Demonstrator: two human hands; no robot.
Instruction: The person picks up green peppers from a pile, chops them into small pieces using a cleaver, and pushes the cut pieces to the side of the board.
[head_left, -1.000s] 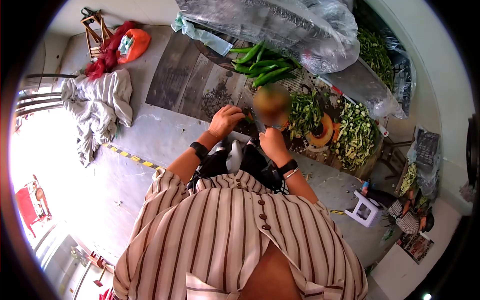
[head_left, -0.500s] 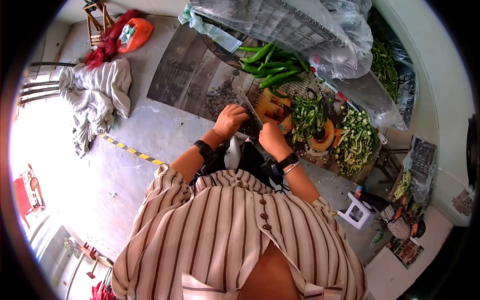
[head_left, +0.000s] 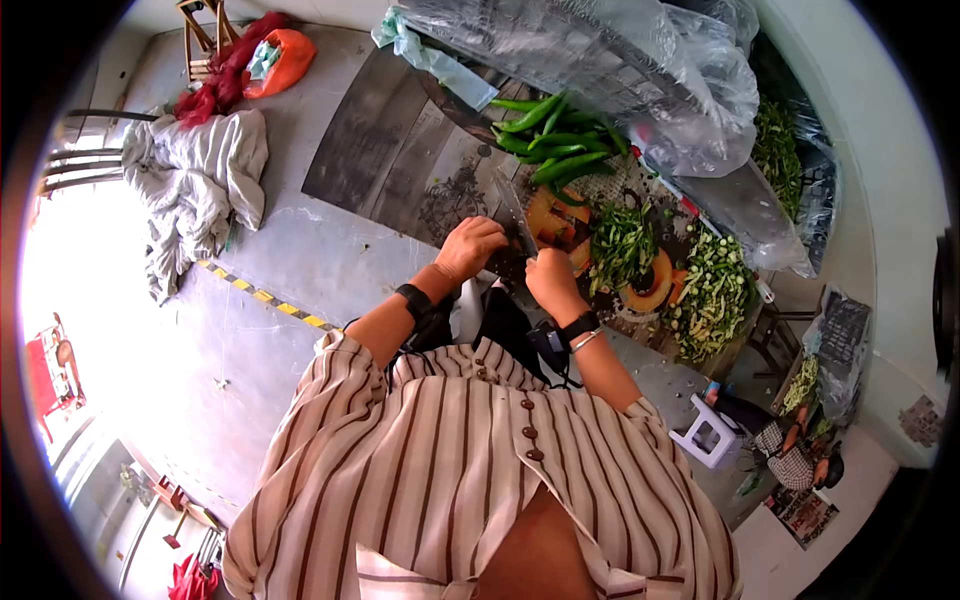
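My right hand (head_left: 552, 283) is closed round the handle of a broad knife (head_left: 514, 214), whose blade points away from me over the patterned board (head_left: 400, 150). Just left of the blade, my left hand (head_left: 472, 246) is curled, fingers down, pressing on something on the board; what it holds is hidden beneath the fingers. Whole green peppers (head_left: 548, 140) lie in a pile beyond the knife. Cut green strips (head_left: 620, 240) and a bigger heap of chopped pieces (head_left: 712, 285) lie to the right of my right hand.
Large clear plastic bags (head_left: 620, 60) cover the far side of the work surface. A grey cloth (head_left: 195, 185) and an orange bag (head_left: 275, 62) lie on the floor at left. A white stool (head_left: 705, 432) and another person (head_left: 800, 450) are at lower right.
The view has shifted slightly. The knife blade, hidden behind a blur a second ago, now shows raised between my hands. Both hands sit a little farther forward on the board.
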